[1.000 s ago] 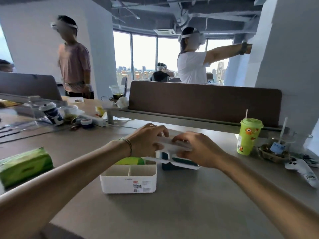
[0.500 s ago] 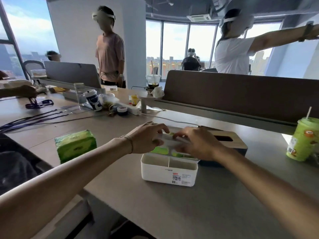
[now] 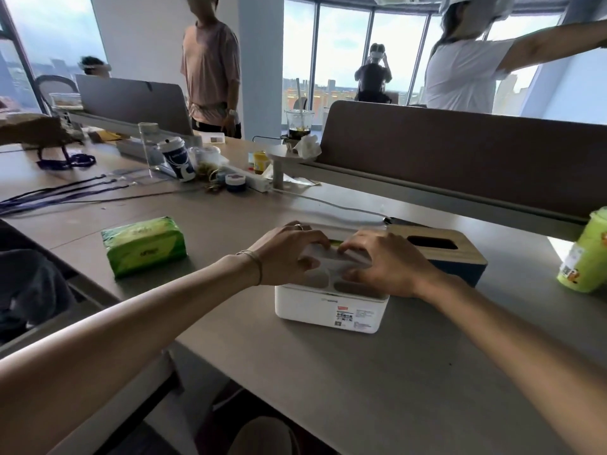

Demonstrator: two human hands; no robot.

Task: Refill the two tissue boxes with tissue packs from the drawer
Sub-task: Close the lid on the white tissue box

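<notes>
A white tissue box (image 3: 328, 308) stands on the desk in front of me. My left hand (image 3: 285, 254) and my right hand (image 3: 387, 264) both grip its white lid (image 3: 331, 262), which lies on top of the box. A strip of a green tissue pack (image 3: 335, 242) shows inside, just behind the lid. Behind it to the right stands a second tissue box (image 3: 460, 257), dark blue with a wooden lid and a slot. Another green tissue pack (image 3: 143, 246) lies on the desk to the left.
A green cup (image 3: 584, 257) stands at the right edge. A brown divider panel (image 3: 460, 159) runs behind the boxes. Cups, a power strip (image 3: 253, 182), cables and lanyards crowd the far left of the desk. Several people stand beyond. The desk edge is close.
The lid came down from above the white box onto its top, with both hands still on it. My view swung left and downward, so the loose pack shifted right in frame.
</notes>
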